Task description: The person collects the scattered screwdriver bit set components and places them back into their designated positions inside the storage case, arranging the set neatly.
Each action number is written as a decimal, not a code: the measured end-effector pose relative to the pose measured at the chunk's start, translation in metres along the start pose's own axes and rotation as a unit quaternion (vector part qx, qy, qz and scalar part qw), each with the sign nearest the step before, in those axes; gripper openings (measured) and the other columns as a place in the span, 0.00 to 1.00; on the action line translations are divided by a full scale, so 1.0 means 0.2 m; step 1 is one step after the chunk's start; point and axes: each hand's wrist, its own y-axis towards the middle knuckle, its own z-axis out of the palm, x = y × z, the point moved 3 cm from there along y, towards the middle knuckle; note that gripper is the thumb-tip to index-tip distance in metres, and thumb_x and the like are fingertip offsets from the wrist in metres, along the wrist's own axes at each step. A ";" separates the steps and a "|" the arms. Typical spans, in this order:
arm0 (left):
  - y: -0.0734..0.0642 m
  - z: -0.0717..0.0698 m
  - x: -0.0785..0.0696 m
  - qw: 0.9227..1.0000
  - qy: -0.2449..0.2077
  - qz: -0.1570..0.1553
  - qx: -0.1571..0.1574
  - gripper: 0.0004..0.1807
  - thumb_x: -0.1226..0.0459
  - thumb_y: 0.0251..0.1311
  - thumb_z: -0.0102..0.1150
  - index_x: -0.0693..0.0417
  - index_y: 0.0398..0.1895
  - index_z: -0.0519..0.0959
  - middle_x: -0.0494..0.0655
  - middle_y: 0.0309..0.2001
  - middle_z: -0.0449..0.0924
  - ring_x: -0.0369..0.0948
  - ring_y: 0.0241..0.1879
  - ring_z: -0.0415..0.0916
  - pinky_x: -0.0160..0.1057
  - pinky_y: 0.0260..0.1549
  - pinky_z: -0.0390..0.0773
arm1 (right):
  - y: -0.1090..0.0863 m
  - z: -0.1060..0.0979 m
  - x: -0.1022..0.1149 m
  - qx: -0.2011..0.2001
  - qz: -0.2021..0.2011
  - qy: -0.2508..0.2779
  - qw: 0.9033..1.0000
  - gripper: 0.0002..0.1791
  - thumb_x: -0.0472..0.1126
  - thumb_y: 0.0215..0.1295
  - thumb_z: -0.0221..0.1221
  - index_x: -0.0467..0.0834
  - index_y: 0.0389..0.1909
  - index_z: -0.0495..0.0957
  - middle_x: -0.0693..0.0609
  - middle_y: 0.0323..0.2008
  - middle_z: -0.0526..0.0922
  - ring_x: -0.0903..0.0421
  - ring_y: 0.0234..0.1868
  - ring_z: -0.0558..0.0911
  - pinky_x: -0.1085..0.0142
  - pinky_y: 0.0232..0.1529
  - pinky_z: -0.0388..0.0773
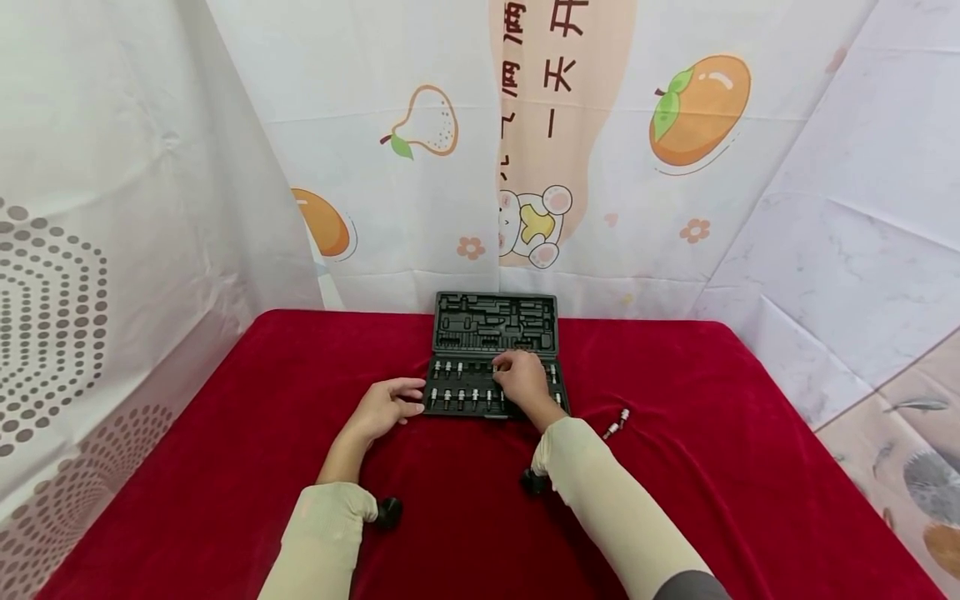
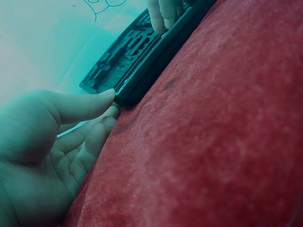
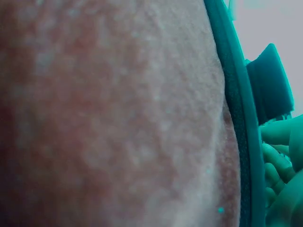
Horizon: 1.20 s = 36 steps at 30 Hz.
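A black tool case (image 1: 497, 323) lies unfolded on the red cloth, its lid against the back. Several silver-topped bit sockets (image 1: 461, 397) stand in two rows in its lower half. My right hand (image 1: 523, 379) reaches over this half, thumb and fingers pinching a small bit socket (image 1: 495, 369) at the upper row; the palm hides part of both rows. At the case's left edge, my left hand (image 1: 382, 408) rests with loosely extended fingers. In the left wrist view, its thumb (image 2: 90, 104) touches the case corner (image 2: 125, 97). The right wrist view shows the right-hand fingers (image 3: 277, 165) beyond the case's edge.
Loose bit sockets (image 1: 617, 423) lie on the red cloth (image 1: 660, 500) right of the case. A white printed curtain (image 1: 600, 283) hangs behind the table. Black wrist devices (image 1: 387, 512) sit at both cuffs.
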 end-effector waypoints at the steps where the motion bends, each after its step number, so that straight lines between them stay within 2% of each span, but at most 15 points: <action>1: 0.00 0.00 0.00 1.000 0.000 0.000 0.000 0.24 0.73 0.59 0.63 0.64 0.61 0.75 0.59 0.49 0.79 0.45 0.37 0.79 0.41 0.34 0.78 | 0.00 0.00 0.00 0.001 0.005 0.014 1.000 0.09 0.35 0.60 0.67 0.44 0.42 0.86 0.52 0.33 0.84 0.53 0.36 0.80 0.58 0.38 0.78; 5: 0.00 0.00 0.00 1.000 0.003 0.001 0.002 0.25 0.73 0.59 0.63 0.64 0.61 0.75 0.59 0.49 0.79 0.45 0.37 0.80 0.41 0.34 0.79 | -0.01 -0.04 -0.03 0.000 0.015 0.042 0.999 0.09 0.35 0.60 0.67 0.43 0.42 0.85 0.52 0.31 0.82 0.54 0.32 0.79 0.58 0.37 0.77; 10: 0.00 0.00 -0.01 1.000 0.002 -0.001 -0.002 0.24 0.74 0.58 0.62 0.64 0.60 0.76 0.59 0.49 0.79 0.44 0.37 0.80 0.41 0.34 0.79 | -0.04 -0.10 -0.07 -0.014 0.002 0.035 0.999 0.09 0.33 0.59 0.67 0.41 0.41 0.85 0.52 0.28 0.81 0.54 0.30 0.78 0.57 0.37 0.77; 14: 0.00 0.00 0.00 1.000 0.003 -0.001 -0.003 0.24 0.74 0.58 0.63 0.64 0.60 0.76 0.59 0.49 0.79 0.44 0.36 0.80 0.41 0.33 0.78 | -0.06 -0.15 -0.10 -0.020 0.007 0.035 0.999 0.08 0.33 0.59 0.67 0.41 0.40 0.85 0.53 0.27 0.80 0.54 0.30 0.78 0.57 0.36 0.76; 23: 0.00 0.00 0.01 1.000 0.000 0.005 0.001 0.24 0.74 0.58 0.63 0.64 0.61 0.75 0.59 0.49 0.79 0.45 0.37 0.80 0.41 0.33 0.78 | -0.09 -0.24 -0.17 0.001 0.019 0.049 0.999 0.05 0.35 0.60 0.66 0.42 0.38 0.84 0.52 0.27 0.80 0.55 0.25 0.76 0.60 0.31 0.74; 32: 0.00 0.00 0.01 1.000 -0.001 0.002 0.003 0.25 0.73 0.59 0.63 0.64 0.61 0.75 0.60 0.50 0.79 0.45 0.37 0.80 0.41 0.33 0.78 | -0.14 -0.32 -0.22 0.010 -0.015 0.009 1.000 0.05 0.34 0.59 0.66 0.41 0.36 0.83 0.53 0.25 0.79 0.56 0.27 0.76 0.60 0.31 0.74; 36: 0.00 0.00 0.00 1.000 0.000 0.003 0.005 0.25 0.73 0.59 0.63 0.64 0.61 0.74 0.60 0.50 0.78 0.45 0.38 0.80 0.42 0.34 0.78 | -0.15 -0.34 -0.25 0.017 -0.017 0.000 1.000 0.05 0.36 0.60 0.66 0.41 0.37 0.83 0.53 0.26 0.78 0.56 0.27 0.74 0.61 0.30 0.72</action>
